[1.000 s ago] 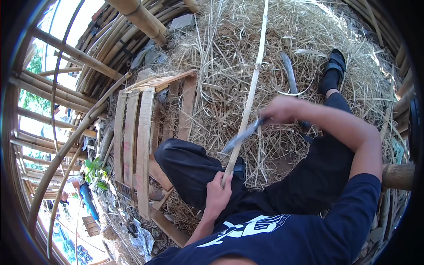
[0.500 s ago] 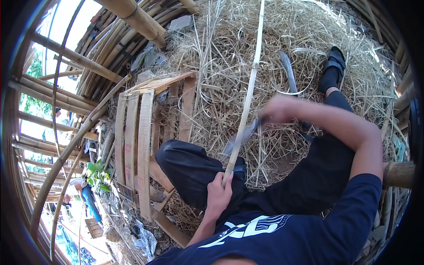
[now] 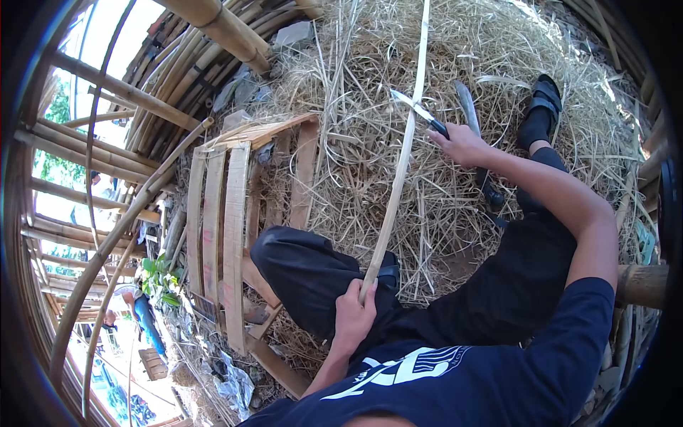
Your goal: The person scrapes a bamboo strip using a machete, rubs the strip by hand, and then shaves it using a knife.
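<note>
A long pale bamboo strip (image 3: 398, 178) runs from my lap up past the top of the view. Its near end sits in my left hand (image 3: 353, 313), fingers wrapped round it beside my knee. My right hand (image 3: 461, 145) grips the black handle of a knife (image 3: 420, 108). The blade lies across the strip, far out from my left hand, and points up and left. Behind my right hand a second, larger blade (image 3: 467, 107) with a dark handle rests on the shavings, partly hidden by my wrist.
Shavings (image 3: 363, 164) cover the ground. A wooden crate (image 3: 235, 235) stands left of my bent knee. Bamboo poles (image 3: 128, 96) frame the left side, and stacked bamboo (image 3: 163, 85) lies at upper left. Another person (image 3: 139, 313) is beyond the poles. My sandalled foot (image 3: 542, 107) extends at upper right.
My right hand has moved up and away with the knife, from the strip's lower part to farther along it. My left hand keeps its hold in the same place.
</note>
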`<state>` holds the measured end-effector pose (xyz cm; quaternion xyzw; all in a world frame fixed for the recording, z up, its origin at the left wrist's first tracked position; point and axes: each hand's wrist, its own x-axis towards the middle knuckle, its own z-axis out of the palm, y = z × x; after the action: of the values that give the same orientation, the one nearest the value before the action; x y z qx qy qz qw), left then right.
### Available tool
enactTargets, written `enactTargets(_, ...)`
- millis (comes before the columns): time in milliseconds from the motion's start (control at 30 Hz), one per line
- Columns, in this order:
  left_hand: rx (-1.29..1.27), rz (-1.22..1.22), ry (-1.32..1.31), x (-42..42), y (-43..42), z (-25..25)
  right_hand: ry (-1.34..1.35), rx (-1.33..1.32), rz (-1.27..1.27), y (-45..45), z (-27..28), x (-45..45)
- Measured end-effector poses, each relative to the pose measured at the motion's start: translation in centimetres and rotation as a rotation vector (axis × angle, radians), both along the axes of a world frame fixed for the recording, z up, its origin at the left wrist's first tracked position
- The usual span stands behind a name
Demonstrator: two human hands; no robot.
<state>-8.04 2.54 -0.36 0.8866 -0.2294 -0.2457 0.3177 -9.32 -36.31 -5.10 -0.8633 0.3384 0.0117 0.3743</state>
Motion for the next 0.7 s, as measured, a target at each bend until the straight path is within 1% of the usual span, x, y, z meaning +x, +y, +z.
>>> enactTargets(67, 0.011, -0.008, -0.008, 0.1, -0.4, 0.0, 0.045, 0.039, 0.020, -1.4, -1.0, 0.5)
enactTargets(100, 0.014, -0.007, -0.005, 0.2, -0.3, 0.0, 0.102, 0.127, -0.048, -1.8, -0.9, 0.8)
enactTargets(133, 0.019, -0.005, 0.000, 0.1, -0.2, 0.0, 0.104, 0.131, -0.049, -2.8, -1.3, 0.9)
enactTargets(167, 0.023, -0.007, 0.002, 0.1, -0.1, 0.0, 0.111, 0.578, -0.106, -4.3, -2.0, 0.8)
enactTargets(233, 0.003, -0.011, -0.003, 0.0, -0.2, -0.1, 0.106, 1.108, -0.173, -4.5, -1.3, 0.4)
enactTargets(267, -0.001, -0.013, -0.001, 0.0, -0.2, -0.3, 0.106, 1.104, -0.176, -4.0, -1.2, 0.3)
enactTargets(333, -0.021, -0.005, -0.021, 0.0, 0.1, -0.8, 0.128, 0.463, -0.165, -1.5, 0.0, 0.6)
enactTargets(367, -0.023, -0.004, -0.022, 0.0, -0.1, -0.6, 0.197, 0.188, 0.034, -1.1, 0.4, 0.8)
enactTargets(433, 0.013, -0.014, -0.014, 0.1, -0.3, -0.1, 0.258, -0.097, 0.458, 1.4, 2.2, 0.1)
enactTargets(467, 0.012, -0.012, -0.015, 0.1, -0.3, -0.2, 0.257, -0.098, 0.460, 2.6, 2.3, -0.1)
enactTargets(533, 0.019, -0.011, -0.012, 0.2, -0.1, -0.4, 0.059, -0.195, 0.589, 4.7, 2.3, -0.8)
enactTargets(567, 0.019, -0.014, -0.015, 0.2, -0.2, -0.4, 0.057, -0.196, 0.586, 5.3, 2.6, -0.7)
enactTargets(633, 0.025, -0.001, 0.005, 0.1, -0.2, -0.2, 0.010, -0.267, 0.782, 6.3, 3.2, -0.5)
enactTargets(667, 0.025, -0.002, 0.003, 0.1, -0.3, -0.1, 0.008, -0.268, 0.781, 6.6, 3.1, -0.5)
enactTargets(700, 0.024, -0.004, 0.001, 0.1, -0.3, -0.1, 0.010, -0.287, 0.874, 6.8, 3.0, -0.5)
